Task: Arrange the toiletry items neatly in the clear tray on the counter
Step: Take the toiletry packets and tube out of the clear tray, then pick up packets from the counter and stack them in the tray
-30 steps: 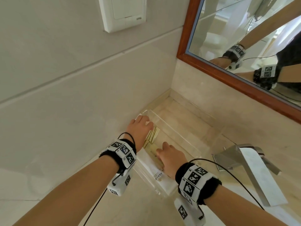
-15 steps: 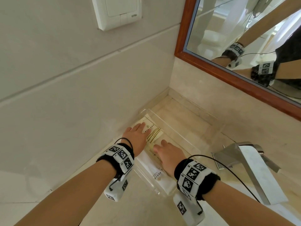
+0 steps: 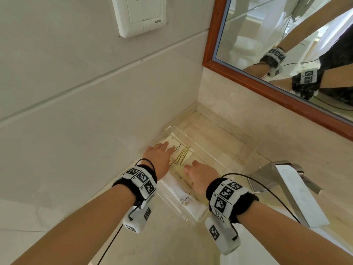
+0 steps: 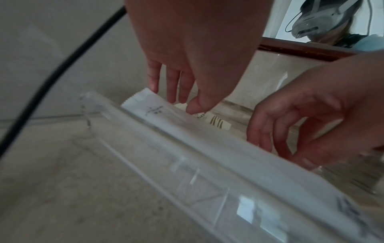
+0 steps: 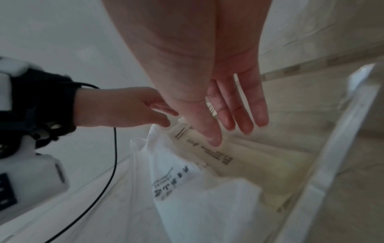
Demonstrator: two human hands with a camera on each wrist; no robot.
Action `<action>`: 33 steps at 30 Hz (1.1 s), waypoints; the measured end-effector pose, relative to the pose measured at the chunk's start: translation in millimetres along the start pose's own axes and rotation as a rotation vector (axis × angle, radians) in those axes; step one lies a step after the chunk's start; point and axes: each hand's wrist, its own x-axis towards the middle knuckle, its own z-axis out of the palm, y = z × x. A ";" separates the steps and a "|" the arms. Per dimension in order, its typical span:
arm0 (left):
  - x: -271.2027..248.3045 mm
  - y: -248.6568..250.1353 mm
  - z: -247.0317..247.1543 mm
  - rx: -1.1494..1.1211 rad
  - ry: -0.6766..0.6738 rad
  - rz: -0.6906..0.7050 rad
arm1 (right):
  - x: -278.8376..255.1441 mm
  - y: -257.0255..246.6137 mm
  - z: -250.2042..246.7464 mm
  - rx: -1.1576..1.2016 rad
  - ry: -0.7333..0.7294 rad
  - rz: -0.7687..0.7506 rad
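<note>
A clear tray (image 3: 214, 148) stands on the beige counter by the left wall. Flat toiletry packets lie in its left part: a long white sachet (image 3: 188, 202) (image 5: 187, 194) along the left wall and cream packets with gold stripes (image 3: 183, 155) beside it. My left hand (image 3: 159, 156) (image 4: 178, 92) lies with straight fingers on the far end of the white sachet (image 4: 158, 111). My right hand (image 3: 198, 173) (image 5: 232, 118) rests with straight fingers on the cream packet (image 5: 239, 157). Neither hand grips anything.
A metal faucet (image 3: 282, 184) stands to the right of the tray. A wood-framed mirror (image 3: 267, 87) hangs on the back wall, and a white wall socket (image 3: 139, 14) sits on the left wall. The tray's right part (image 3: 225, 142) holds nothing I can see.
My left hand has drawn back from the tray's far left corner toward me, uncovering the far end of the white sachet. My right hand has stayed on the cream packet.
</note>
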 end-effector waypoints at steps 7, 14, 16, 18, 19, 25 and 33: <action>-22.7 5.1 -31.4 -0.017 0.058 0.008 | -25.5 2.2 -16.3 -0.046 0.078 0.025; -51.0 35.8 -69.0 -0.022 0.134 0.092 | -74.1 12.7 -31.9 -0.064 0.196 0.097; -58.8 50.9 -78.4 -0.027 0.168 0.150 | -93.1 18.4 -33.6 -0.068 0.238 0.146; -66.2 69.8 -87.2 -0.029 0.191 0.215 | -116.0 26.9 -32.4 -0.062 0.266 0.199; -69.0 81.1 -90.8 -0.025 0.195 0.250 | -127.4 32.2 -30.4 -0.064 0.283 0.230; -78.8 172.4 -107.7 0.011 0.237 0.465 | -203.8 75.4 -12.0 0.024 0.366 0.425; -100.1 326.4 -98.6 0.048 0.122 0.760 | -321.8 148.6 48.2 0.149 0.371 0.745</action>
